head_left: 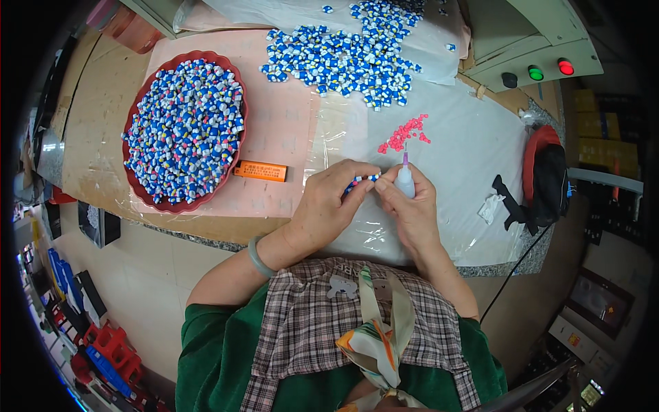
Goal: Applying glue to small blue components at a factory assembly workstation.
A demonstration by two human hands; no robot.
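Note:
My left hand is closed around several small blue-and-white figure pieces, which show between thumb and fingers. Pressed against the right end of that row are the thumb and fingertip of my right hand. The same right hand grips a small white squeeze bottle with a purple needle tip, pointing away from me. Just beyond the needle lies a scatter of tiny pink pieces. Whether the right fingertips pinch a pink piece is too small to make out.
A red scalloped tray heaped with blue-and-white pieces stands at the left. Beside it lies an orange box. A loose pile of pieces spreads at the back. At the right are a control box with lit buttons and a black-and-red bag.

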